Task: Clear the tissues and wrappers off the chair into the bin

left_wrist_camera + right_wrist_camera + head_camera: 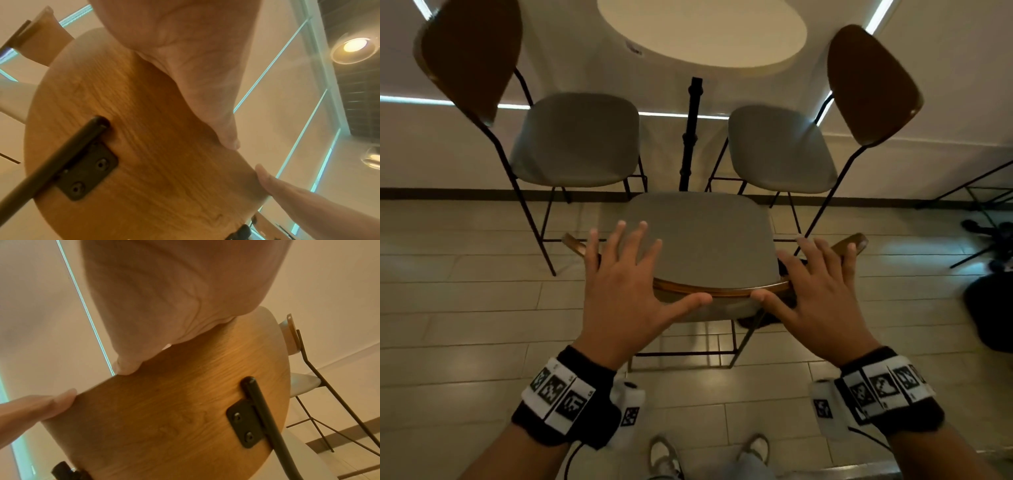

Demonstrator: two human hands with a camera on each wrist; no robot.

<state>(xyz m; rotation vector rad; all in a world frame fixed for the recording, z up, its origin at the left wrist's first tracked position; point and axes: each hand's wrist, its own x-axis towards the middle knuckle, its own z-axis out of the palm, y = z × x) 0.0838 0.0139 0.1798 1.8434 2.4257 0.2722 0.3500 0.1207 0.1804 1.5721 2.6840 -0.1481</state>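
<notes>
Your left hand (pixel 625 291) and right hand (pixel 815 291) rest spread on the top edge of the near chair's (pixel 698 240) wooden backrest (pixel 722 291). Fingers are straight and apart, thumbs lying along the rim, clamped on nothing. The grey seat in front of you shows no tissues or wrappers; neither do the seats of the two chairs (pixel 575 140) beyond, by the round table (pixel 702 31). No bin is in view, so you can't place it from here. Any tissues should be light and soft and will crush easily, so gather them in a loose fist. Wrappers are likely thin and slippery: pinch them at an edge or scrunch them. The chair itself looks stiff and fairly heavy; take it by the backrest rim.
</notes>
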